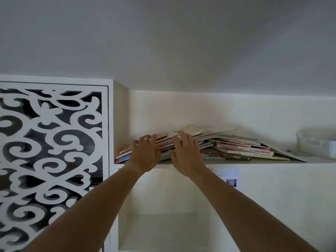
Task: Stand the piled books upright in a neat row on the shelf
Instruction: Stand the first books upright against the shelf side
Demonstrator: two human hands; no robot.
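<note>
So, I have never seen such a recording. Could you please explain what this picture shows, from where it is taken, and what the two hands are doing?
There is no machine here. A person wears a camera on the head, so you look up along their two bare arms.

The left hand and the right hand reach to a high white shelf. Both lie with fairly straight fingers on a slumped pile of books, at its left part. Neither hand clearly grips a book yet, and no book stands upright.

At the far right of the shelf stands a pale basket. On the left is a white carved screen.
</note>
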